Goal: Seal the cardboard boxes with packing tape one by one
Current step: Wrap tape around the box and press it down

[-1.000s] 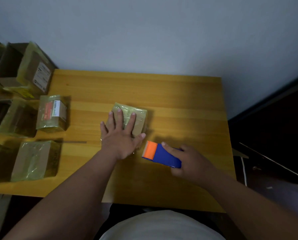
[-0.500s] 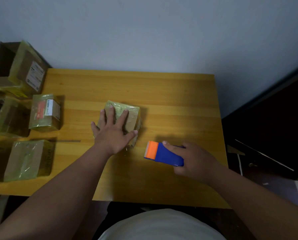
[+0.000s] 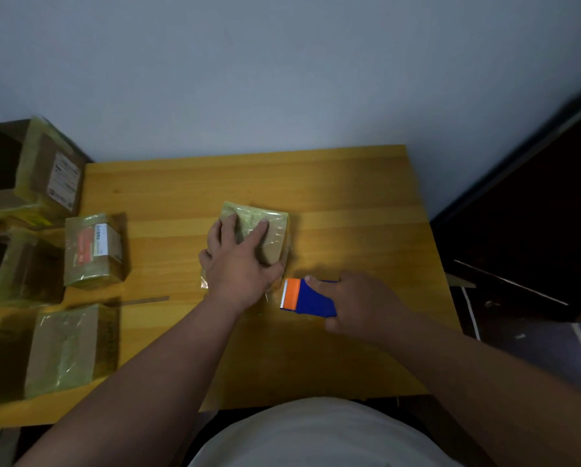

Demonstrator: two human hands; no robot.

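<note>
Several taped boxes sit along the left edge of the table [image 3: 350,197]; one, the labelled box [image 3: 92,251], shows a red and white label. At centre, the left hand [image 3: 238,264] lies flat, fingers spread, pressing on a small box [image 3: 269,230] wrapped in clear tape. Just right of it, the right hand [image 3: 360,305] grips a blue tape dispenser [image 3: 311,298], orange toothed end pointing toward the small box, close to it.

Wooden table [image 3: 350,197] (grey wall [image 3: 282,79] behind)
</note>
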